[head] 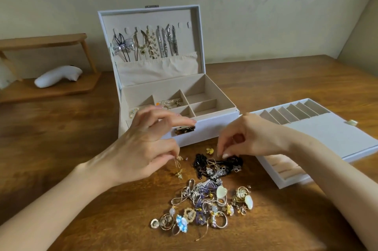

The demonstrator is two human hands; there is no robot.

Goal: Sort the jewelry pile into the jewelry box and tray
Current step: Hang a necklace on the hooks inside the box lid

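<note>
— Pinching what?
— Left hand (143, 144) pinches a gold earring (178, 159); right hand (249, 138) pinches black beads (199, 161) at the jewelry pile's (204, 199) twelve o'clock.
— Around it?
— Open jewelry box (204, 134) at its twelve o'clock, tray (327, 136) at two.

both forearms reach in from the lower corners. left grip (147, 148), palm down with forefinger stretched out, pinches a gold earring (178, 159) between thumb and finger. right grip (245, 138) curls downward, thumb and fingertip together; any hold unclear.

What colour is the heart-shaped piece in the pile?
Creamy white heart, clearest in the head view.
</note>
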